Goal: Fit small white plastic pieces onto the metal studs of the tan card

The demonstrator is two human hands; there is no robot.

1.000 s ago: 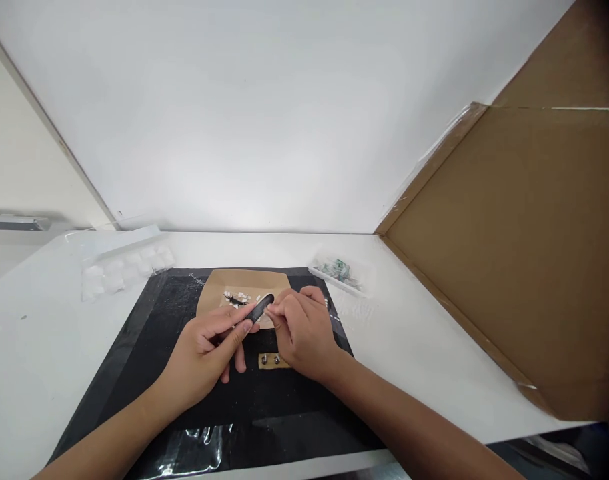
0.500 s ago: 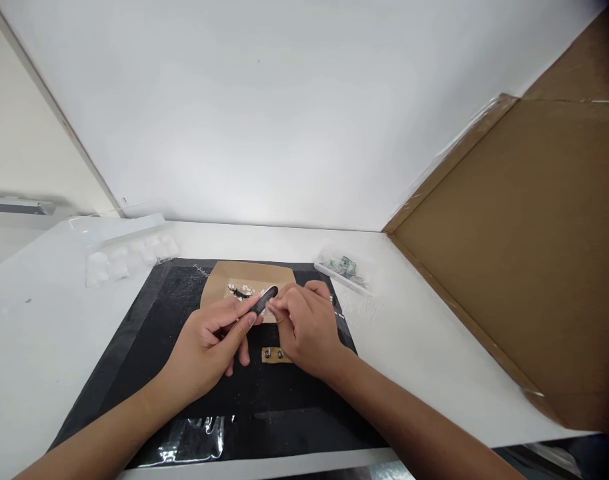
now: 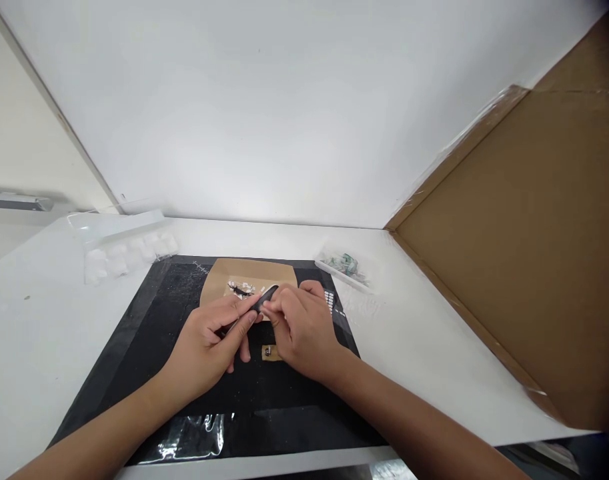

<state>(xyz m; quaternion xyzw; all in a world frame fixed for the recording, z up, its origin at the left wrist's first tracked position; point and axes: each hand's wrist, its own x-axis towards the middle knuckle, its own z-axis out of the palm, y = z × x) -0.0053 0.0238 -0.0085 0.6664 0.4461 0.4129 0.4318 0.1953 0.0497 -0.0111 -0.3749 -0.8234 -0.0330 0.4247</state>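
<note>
My left hand (image 3: 207,343) is closed round a slim black tool (image 3: 258,305) that points up and to the right. My right hand (image 3: 304,330) meets it at the tool's tip with the fingertips pinched together; what they pinch is too small to make out. Both hands hover over a black mat (image 3: 149,333). Just behind them lies a brown card sheet (image 3: 229,277) with several small white and dark bits (image 3: 240,289) on it. A little brown strip (image 3: 268,353) with small metal studs lies on the mat under my right hand, partly covered.
The mat lies on a white table (image 3: 44,333). A clear plastic compartment tray (image 3: 121,250) sits at the back left. A clear bag of greenish small parts (image 3: 347,267) lies at the back right. A large cardboard panel (image 3: 524,253) leans along the right side. Clear film (image 3: 197,433) lies at the mat's front edge.
Both hands stay joined at the tool's tip and have barely shifted. My right hand now covers more of the little brown strip. The camera has tilted slightly.
</note>
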